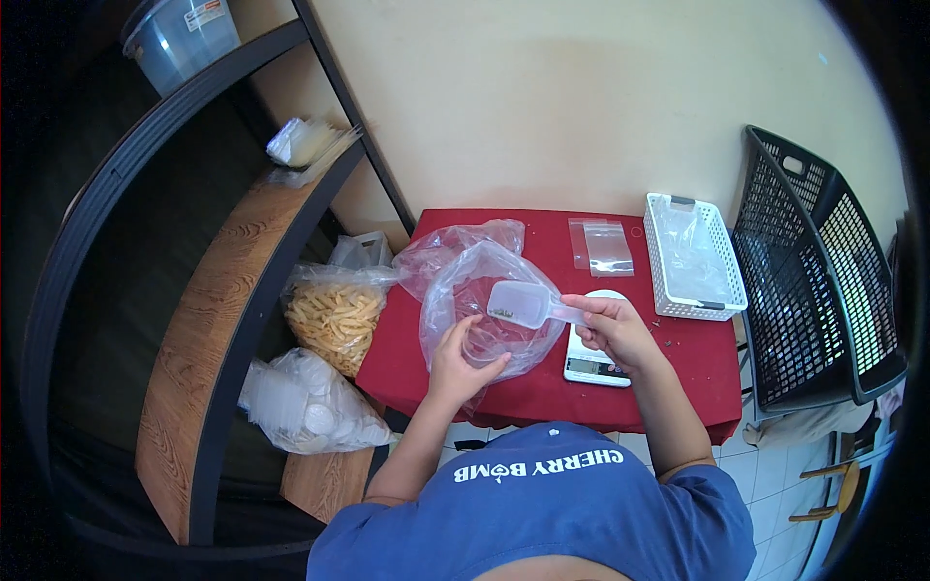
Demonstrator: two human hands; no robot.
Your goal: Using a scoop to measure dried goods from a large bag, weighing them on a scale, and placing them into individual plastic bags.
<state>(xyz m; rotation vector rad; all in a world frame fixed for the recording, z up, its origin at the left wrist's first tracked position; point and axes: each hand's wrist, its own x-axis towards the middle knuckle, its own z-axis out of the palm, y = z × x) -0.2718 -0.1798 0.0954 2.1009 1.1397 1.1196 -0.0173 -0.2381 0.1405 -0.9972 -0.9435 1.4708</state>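
My right hand (618, 334) is closed round the handle of a translucent plastic scoop (528, 302). A few small dark bits lie in the scoop's bowl, which is over the mouth of a large clear plastic bag (448, 315). At the bag's near left side is my left hand (457, 364), its thumb and forefinger spread apart against the plastic; its other fingers are partly hidden. Under my right hand, partly covered, a white digital kitchen scale (591, 366) stands on the red-covered table (678, 378).
Flat clear pouches (605, 249) lie at the back of the table. To their right sits a white basket (727, 308) with clear plastic inside, beside a tall black crate (790, 281). At left are a bag of yellowish snack pieces (329, 320), a bag of white containers (315, 407) and a wood-topped shelf (208, 368).
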